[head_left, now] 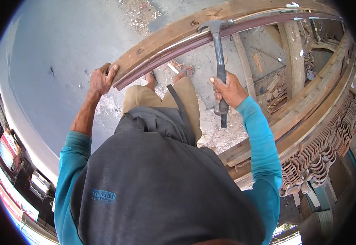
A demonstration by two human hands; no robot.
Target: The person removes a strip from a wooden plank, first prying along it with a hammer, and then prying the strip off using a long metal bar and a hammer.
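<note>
My left hand [103, 79] is closed round the near end of a long wooden beam [157, 43], with the fingers over its end. A dark reddish-brown grooved strip [165, 61] runs along the beam's inner side. In my right hand [229, 90] is a claw hammer [218, 51], gripped low on its dark, tape-wrapped handle. The hammer's head points away from me and overlaps the beam and strip in view; whether it touches them I cannot tell.
Several more timbers [296, 118] lie to the right, above stacked curved roof tiles [316, 163]. Wood scraps [274, 87] and debris litter the concrete floor [75, 45]. My sandalled feet [185, 72] stand just below the beam. Parked vehicles [41, 183] show at the lower left.
</note>
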